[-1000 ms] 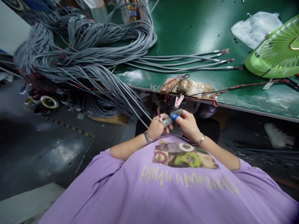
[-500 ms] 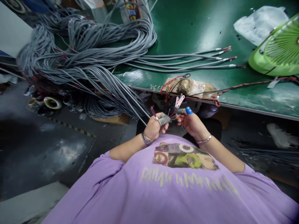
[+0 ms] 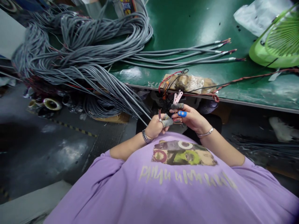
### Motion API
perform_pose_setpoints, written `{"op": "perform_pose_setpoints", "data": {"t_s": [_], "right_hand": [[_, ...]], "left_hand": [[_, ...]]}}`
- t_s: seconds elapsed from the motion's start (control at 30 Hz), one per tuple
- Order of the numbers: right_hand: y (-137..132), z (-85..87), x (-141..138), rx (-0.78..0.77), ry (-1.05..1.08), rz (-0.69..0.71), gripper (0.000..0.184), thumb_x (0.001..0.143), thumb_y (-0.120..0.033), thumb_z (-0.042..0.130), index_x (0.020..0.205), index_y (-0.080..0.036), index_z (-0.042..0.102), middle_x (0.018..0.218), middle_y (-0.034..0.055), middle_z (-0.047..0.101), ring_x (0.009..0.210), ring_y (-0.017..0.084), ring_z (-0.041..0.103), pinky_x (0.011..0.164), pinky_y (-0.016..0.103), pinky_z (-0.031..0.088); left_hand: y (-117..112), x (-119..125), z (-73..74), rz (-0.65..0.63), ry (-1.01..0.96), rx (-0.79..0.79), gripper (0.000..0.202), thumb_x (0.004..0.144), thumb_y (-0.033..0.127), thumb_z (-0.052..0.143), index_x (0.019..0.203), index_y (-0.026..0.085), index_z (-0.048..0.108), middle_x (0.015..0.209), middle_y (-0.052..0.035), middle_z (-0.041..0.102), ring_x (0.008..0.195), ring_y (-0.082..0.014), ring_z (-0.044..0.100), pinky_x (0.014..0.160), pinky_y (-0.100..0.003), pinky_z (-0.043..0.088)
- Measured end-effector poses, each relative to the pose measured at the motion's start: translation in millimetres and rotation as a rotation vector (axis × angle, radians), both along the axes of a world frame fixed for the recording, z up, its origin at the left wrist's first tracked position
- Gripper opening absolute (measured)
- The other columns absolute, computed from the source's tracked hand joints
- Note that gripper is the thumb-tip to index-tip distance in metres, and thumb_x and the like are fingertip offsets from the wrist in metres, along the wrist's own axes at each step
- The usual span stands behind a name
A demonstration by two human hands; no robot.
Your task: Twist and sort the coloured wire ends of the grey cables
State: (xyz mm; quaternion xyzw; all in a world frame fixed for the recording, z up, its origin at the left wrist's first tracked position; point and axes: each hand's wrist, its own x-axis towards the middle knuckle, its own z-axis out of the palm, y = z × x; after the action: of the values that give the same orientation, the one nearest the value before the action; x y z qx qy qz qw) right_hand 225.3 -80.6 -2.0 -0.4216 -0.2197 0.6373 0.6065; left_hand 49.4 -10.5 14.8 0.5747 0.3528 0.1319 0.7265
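Observation:
My left hand [image 3: 154,127] is closed around the end of a grey cable, its thumb wrapped in grey tape. Thin coloured wires [image 3: 177,120] stick out of the grip toward the right, and a second tuft of wire ends [image 3: 159,114] rises above the fist. From the other side my right hand [image 3: 195,119] pinches at the thin wires; a blue cover sits on its thumb and grey tape on a finger. Exactly which strands it grips is too small to make out. Just above the right fingertips is a pink clothespin [image 3: 177,98] at the table edge.
A large heap of grey cables [image 3: 93,53] covers the left of the green table [image 3: 177,28], with several stripped ends pointing right. A taped block [image 3: 193,84] lies at the front edge. A green fan [image 3: 277,40] and plastic bag [image 3: 254,17] are at right. Rolls [image 3: 51,104] lie below left.
My right hand has turned, its thumb coming down and left toward the wires. The left hand has shifted slightly, and the wires between the hands are now more gathered. The view has moved a little.

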Motion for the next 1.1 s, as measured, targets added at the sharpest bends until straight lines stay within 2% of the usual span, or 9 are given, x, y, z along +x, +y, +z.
{"op": "perform_pose_setpoints", "data": {"t_s": [0.1, 0.23, 0.4, 0.5, 0.73, 0.9, 1.1], "right_hand": [[0, -1.9, 3, -0.008, 0.030, 0.061, 0.050, 0.056, -0.031, 0.091, 0.100, -0.020, 0.070, 0.103, 0.0080, 0.077, 0.078, 0.017, 0.072, 0.070, 0.030, 0.058], [0, -1.7, 1, -0.050, 0.003, 0.037, 0.042, 0.061, -0.039, 0.090, 0.092, -0.018, 0.069, 0.088, 0.0062, 0.077, 0.070, 0.015, 0.071, 0.065, 0.027, 0.057], [-1, 4.4, -9, -0.079, -0.091, -0.034, 0.043, 0.054, -0.027, 0.092, 0.090, -0.017, 0.071, 0.075, 0.0010, 0.074, 0.062, 0.011, 0.067, 0.060, 0.023, 0.054], [-1, 7.7, -14, -0.075, -0.093, -0.070, 0.043, 0.052, -0.026, 0.093, 0.088, -0.017, 0.070, 0.071, 0.0000, 0.073, 0.059, 0.012, 0.067, 0.059, 0.024, 0.054], [0, 6.2, -14, -0.062, -0.146, -0.098, 0.041, 0.051, -0.028, 0.093, 0.084, -0.018, 0.072, 0.068, 0.0008, 0.073, 0.061, 0.014, 0.068, 0.059, 0.026, 0.054], [0, 5.1, -14, -0.074, -0.156, -0.112, 0.039, 0.050, -0.026, 0.093, 0.081, -0.018, 0.072, 0.069, 0.0012, 0.074, 0.064, 0.014, 0.068, 0.064, 0.027, 0.055], [3, -4.9, -2, -0.163, -0.020, -0.192, 0.038, 0.059, -0.040, 0.089, 0.082, -0.019, 0.067, 0.079, 0.0032, 0.076, 0.061, 0.011, 0.067, 0.057, 0.022, 0.054]], "left_hand": [[0, -1, -0.6, 0.007, 0.004, 0.003, 0.033, 0.071, 0.044, 0.075, 0.067, 0.016, 0.056, 0.048, 0.0053, 0.053, 0.036, -0.0040, 0.041, 0.034, -0.017, 0.031], [-2, 0, -2.3, 0.016, 0.012, 0.061, 0.033, 0.071, 0.043, 0.076, 0.068, 0.016, 0.057, 0.050, 0.0050, 0.055, 0.036, -0.0041, 0.043, 0.035, -0.017, 0.033], [-4, -1, -4.2, 0.004, 0.017, 0.107, 0.031, 0.073, 0.041, 0.076, 0.070, 0.016, 0.058, 0.050, 0.0052, 0.055, 0.036, -0.0044, 0.044, 0.036, -0.017, 0.035], [-4, -2, -5.1, 0.022, 0.016, 0.113, 0.031, 0.073, 0.042, 0.076, 0.072, 0.016, 0.059, 0.051, 0.0051, 0.056, 0.036, -0.0044, 0.044, 0.036, -0.017, 0.035], [-3, -1, -3.1, 0.000, 0.009, 0.094, 0.039, 0.079, 0.051, 0.070, 0.069, 0.015, 0.058, 0.053, 0.0026, 0.061, 0.035, -0.0040, 0.046, 0.036, -0.017, 0.031], [-4, 0, -2.0, -0.012, 0.014, 0.084, 0.040, 0.075, 0.051, 0.074, 0.069, 0.015, 0.058, 0.054, 0.0026, 0.061, 0.035, -0.0036, 0.045, 0.036, -0.017, 0.030], [-2, 0, -2.2, 0.075, -0.039, 0.055, 0.039, 0.075, 0.050, 0.074, 0.069, 0.016, 0.057, 0.053, 0.0035, 0.060, 0.035, -0.0035, 0.044, 0.036, -0.017, 0.029]]}}
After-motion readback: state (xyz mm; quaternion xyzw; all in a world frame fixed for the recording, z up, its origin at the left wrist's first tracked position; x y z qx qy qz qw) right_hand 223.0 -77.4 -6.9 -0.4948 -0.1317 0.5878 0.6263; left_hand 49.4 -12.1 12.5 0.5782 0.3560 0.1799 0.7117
